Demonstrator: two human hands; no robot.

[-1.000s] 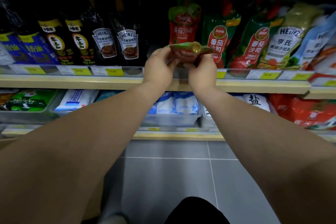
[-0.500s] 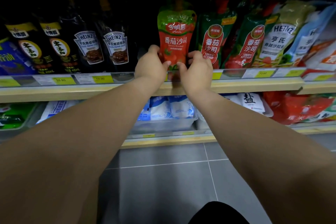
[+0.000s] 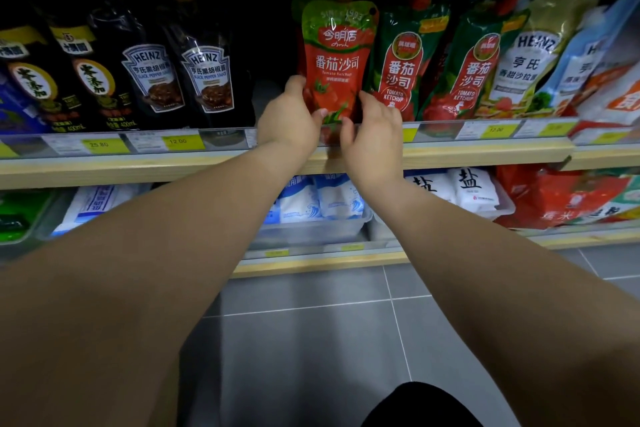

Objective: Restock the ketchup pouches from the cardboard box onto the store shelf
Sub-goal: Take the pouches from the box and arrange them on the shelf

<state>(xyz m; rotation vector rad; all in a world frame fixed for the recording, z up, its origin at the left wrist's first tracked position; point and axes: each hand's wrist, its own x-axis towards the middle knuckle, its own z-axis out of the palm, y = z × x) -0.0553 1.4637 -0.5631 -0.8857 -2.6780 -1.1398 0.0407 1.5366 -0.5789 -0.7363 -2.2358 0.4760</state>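
Observation:
A red ketchup pouch (image 3: 337,59) with a green top stands upright on the wooden store shelf (image 3: 485,156), behind the clear price rail. My left hand (image 3: 289,114) grips its lower left side with the thumb across the front. My right hand (image 3: 372,130) sits at its lower right edge, fingers curled loosely against it. Two green and red ketchup pouches (image 3: 401,69) lean just to its right. The cardboard box is out of view.
Dark Heinz sauce pouches (image 3: 207,80) and dark bottles fill the shelf to the left, with a gap next to the red pouch. Heinz salad dressing pouches (image 3: 526,59) stand further right. Salt bags in bins (image 3: 318,201) sit on the lower shelf. Grey floor tiles lie below.
The pouch went from lying flat in both hands in front of the shelf to standing upright on the shelf. My hands now sit low at its base.

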